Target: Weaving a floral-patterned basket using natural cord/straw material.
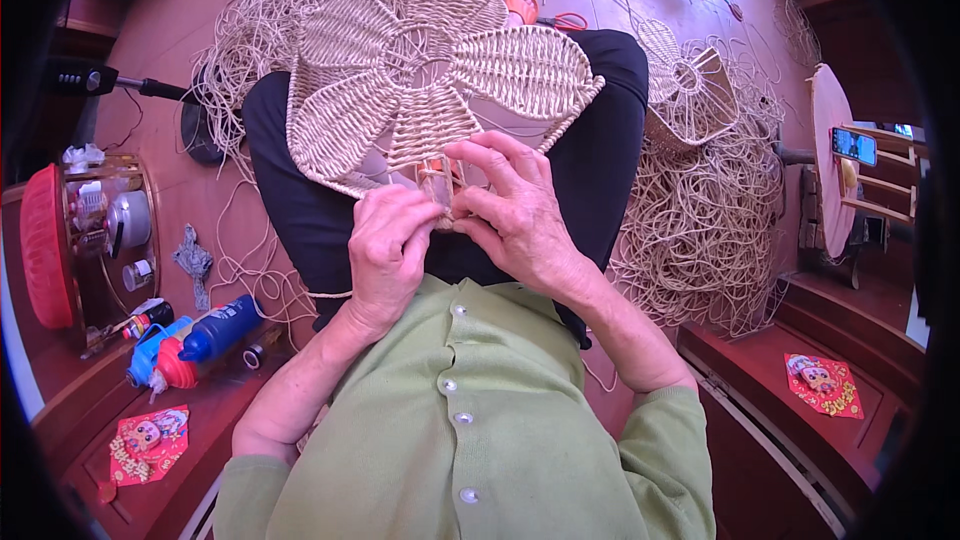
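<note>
A woven flower-shaped rattan mat (pixel 430 70) is lying across the person's lap, over dark trousers (pixel 300 210), with its petals spreading away from the body and its unfinished near edge sitting just under the hands. The left hand (pixel 385 245) is curling its grip closed around the strands at that near edge, fingers folded tight against the weave. The right hand (pixel 515 210) is meeting it from the other side, thumb and forefingers pinching the same bit of weave, so both hands are touching each other and the mat at one spot. The person is wearing a green buttoned cardigan (pixel 470 420).

A big tangle of loose rattan cord (pixel 700 230) is lying on the floor to the right, and more of it is spreading beyond the mat at the top left. A smaller woven piece (pixel 680 80) is resting on that heap. Orange scissors (pixel 540 12) are lying on the floor just past the mat. To the left, a blue bottle (pixel 215 330) is lying beside a red basket (pixel 45 245), well apart from the hands.
</note>
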The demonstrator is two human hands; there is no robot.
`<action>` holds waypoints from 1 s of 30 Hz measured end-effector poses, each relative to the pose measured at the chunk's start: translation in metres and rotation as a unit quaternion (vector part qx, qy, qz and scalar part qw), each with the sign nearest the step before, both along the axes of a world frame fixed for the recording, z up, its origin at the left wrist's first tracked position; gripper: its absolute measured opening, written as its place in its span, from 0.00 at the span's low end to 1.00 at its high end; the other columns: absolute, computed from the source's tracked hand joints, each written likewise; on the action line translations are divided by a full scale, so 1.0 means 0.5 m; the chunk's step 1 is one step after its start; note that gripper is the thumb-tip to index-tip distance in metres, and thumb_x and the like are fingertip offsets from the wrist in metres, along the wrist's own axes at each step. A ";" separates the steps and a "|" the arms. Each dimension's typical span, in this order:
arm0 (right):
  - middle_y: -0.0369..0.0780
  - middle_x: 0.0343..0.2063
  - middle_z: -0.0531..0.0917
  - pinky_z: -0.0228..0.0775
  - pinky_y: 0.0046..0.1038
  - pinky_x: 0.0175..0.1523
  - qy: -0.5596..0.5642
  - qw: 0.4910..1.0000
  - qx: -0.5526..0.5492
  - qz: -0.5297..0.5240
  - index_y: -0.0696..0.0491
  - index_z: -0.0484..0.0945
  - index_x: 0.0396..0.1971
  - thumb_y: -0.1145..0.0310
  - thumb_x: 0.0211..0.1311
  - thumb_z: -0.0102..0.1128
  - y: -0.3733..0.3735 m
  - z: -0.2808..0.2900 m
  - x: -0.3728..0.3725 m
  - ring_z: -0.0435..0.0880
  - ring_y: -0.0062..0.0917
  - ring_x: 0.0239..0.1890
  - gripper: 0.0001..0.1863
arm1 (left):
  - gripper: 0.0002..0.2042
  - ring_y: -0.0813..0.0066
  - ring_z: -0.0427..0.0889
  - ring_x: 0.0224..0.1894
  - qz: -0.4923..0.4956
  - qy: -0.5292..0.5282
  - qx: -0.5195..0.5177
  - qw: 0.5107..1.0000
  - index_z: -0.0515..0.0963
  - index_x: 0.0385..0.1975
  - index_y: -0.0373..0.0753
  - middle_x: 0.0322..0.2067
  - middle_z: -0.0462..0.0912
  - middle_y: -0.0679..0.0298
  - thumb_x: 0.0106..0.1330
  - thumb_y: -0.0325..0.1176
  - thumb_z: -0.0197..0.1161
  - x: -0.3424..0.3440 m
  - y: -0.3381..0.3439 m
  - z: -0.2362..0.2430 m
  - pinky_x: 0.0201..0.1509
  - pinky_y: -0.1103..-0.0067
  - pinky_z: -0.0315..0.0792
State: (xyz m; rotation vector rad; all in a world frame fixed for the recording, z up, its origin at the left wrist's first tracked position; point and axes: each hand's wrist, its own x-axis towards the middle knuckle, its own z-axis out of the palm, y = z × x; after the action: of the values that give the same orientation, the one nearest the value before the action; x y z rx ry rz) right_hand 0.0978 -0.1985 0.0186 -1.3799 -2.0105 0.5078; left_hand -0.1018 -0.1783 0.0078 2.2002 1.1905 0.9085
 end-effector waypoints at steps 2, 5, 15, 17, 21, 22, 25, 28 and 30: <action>0.36 0.60 0.75 0.59 0.43 0.66 0.005 1.000 0.005 0.009 0.52 0.81 0.31 0.73 0.47 0.72 0.003 0.002 0.000 0.66 0.39 0.68 0.10 | 0.11 0.59 0.81 0.48 -0.038 0.024 0.003 0.999 0.84 0.37 0.35 0.38 0.84 0.60 0.54 0.18 0.68 -0.005 -0.007 -0.004 0.54 0.68 0.73; 0.39 0.58 0.74 0.60 0.43 0.65 0.041 0.999 0.011 0.030 0.55 0.80 0.30 0.75 0.46 0.72 -0.001 0.004 0.019 0.67 0.40 0.65 0.10 | 0.12 0.59 0.81 0.48 -0.037 0.012 0.005 0.999 0.84 0.38 0.36 0.38 0.84 0.60 0.53 0.18 0.68 -0.002 -0.018 0.004 0.55 0.67 0.72; 0.38 0.51 0.75 0.63 0.43 0.62 0.065 0.998 0.001 -0.008 0.50 0.82 0.34 0.76 0.45 0.72 -0.013 0.011 0.029 0.69 0.40 0.61 0.13 | 0.09 0.63 0.78 0.40 -0.036 0.014 -0.025 0.999 0.83 0.32 0.36 0.30 0.80 0.65 0.50 0.21 0.69 0.022 -0.001 -0.005 0.49 0.69 0.66; 0.37 0.44 0.75 0.66 0.40 0.55 -0.095 0.991 0.029 -0.088 0.47 0.82 0.38 0.72 0.47 0.73 -0.022 0.031 0.043 0.71 0.39 0.56 0.15 | 0.08 0.64 0.78 0.41 -0.034 0.019 -0.024 0.999 0.82 0.30 0.37 0.31 0.80 0.65 0.49 0.21 0.69 0.020 0.000 -0.007 0.49 0.68 0.66; 0.34 0.28 0.79 0.66 0.34 0.42 -0.187 0.979 -0.024 -0.074 0.47 0.81 0.36 0.64 0.52 0.71 -0.027 0.041 0.017 0.79 0.29 0.41 0.12 | 0.08 0.65 0.77 0.41 -0.014 0.017 -0.002 1.000 0.82 0.28 0.38 0.31 0.78 0.65 0.48 0.21 0.69 0.023 -0.003 -0.005 0.50 0.68 0.65; 0.35 0.21 0.79 0.65 0.34 0.38 -0.165 0.982 -0.004 -0.088 0.48 0.80 0.32 0.63 0.55 0.69 -0.025 0.040 0.002 0.81 0.28 0.31 0.09 | 0.08 0.65 0.77 0.41 -0.018 0.016 -0.002 1.000 0.82 0.28 0.38 0.31 0.78 0.65 0.48 0.21 0.69 0.026 -0.005 -0.001 0.50 0.68 0.65; 0.37 0.19 0.79 0.68 0.35 0.35 -0.105 0.990 -0.046 -0.084 0.49 0.80 0.30 0.65 0.56 0.68 -0.031 0.012 -0.009 0.81 0.31 0.26 0.07 | 0.09 0.66 0.79 0.41 0.003 0.030 -0.008 1.000 0.82 0.30 0.38 0.31 0.78 0.65 0.48 0.20 0.69 0.028 -0.011 0.001 0.52 0.67 0.66; 0.34 0.17 0.76 0.70 0.29 0.35 0.176 0.952 -0.202 -0.149 0.54 0.80 0.32 0.67 0.68 0.60 -0.037 0.017 -0.011 0.77 0.23 0.23 0.07 | 0.11 0.68 0.81 0.40 -0.001 -0.010 0.035 0.999 0.83 0.32 0.38 0.33 0.79 0.65 0.48 0.19 0.69 0.018 -0.014 -0.009 0.54 0.68 0.67; 0.29 0.17 0.70 0.70 0.22 0.36 0.547 0.742 -0.366 -0.128 0.57 0.77 0.35 0.65 0.78 0.51 -0.064 0.024 -0.023 0.73 0.15 0.25 0.12 | 0.10 0.70 0.82 0.38 -0.007 -0.027 0.049 0.998 0.83 0.31 0.39 0.34 0.81 0.65 0.49 0.19 0.69 0.017 -0.013 -0.007 0.55 0.66 0.66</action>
State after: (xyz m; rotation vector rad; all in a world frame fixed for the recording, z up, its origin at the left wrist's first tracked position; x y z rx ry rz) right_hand 0.0864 -0.2306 0.0304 -1.2124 -0.6208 1.6271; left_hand -0.0931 -0.1850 0.0042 2.2433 1.1256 1.0326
